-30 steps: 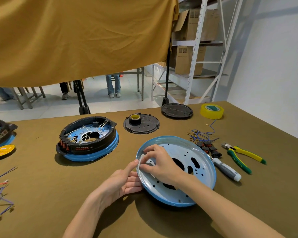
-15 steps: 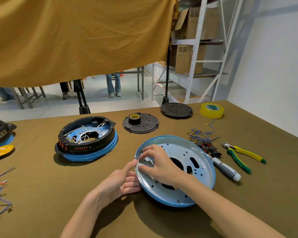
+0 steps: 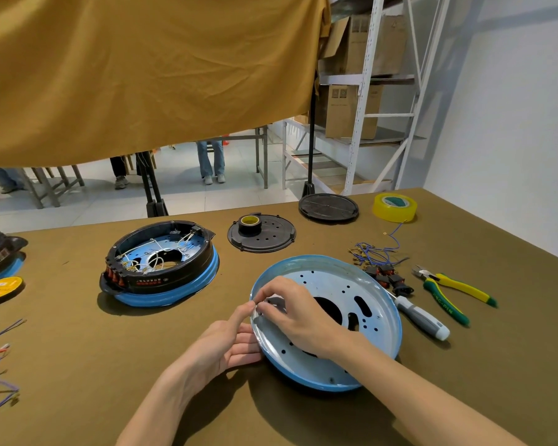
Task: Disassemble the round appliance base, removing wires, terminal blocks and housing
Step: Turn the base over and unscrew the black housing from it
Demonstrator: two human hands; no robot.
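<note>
While the blue pan [image 3: 345, 284] sits tipped up on its near-left edge, both hands are working one spot on its left rim, and that looks like the right way to do it. The left hand [image 3: 221, 344] cradles the rim from outside, fingers loosely curled under the edge and thumb up against the lip. The right hand [image 3: 295, 312] reaches in from the pan's near side with fingertips bunched on something small and pale at the rim; I can't tell what it is or whether it's truly pinched.

My take: keep the outside hand as the brace, peel along the rim instead of yanking upward, and watch that thin metal edge.

Compared with a second ago, the pan is tilted a bit higher and the right fingertips have crept further left along the rim, closer to the left thumb.

Right of the pan: screwdriver [image 3: 422, 315], pliers [image 3: 453, 292], and the pulled wires and terminal blocks [image 3: 379, 265]. Left of it, the still-wired base [image 3: 160, 263] is waiting.
</note>
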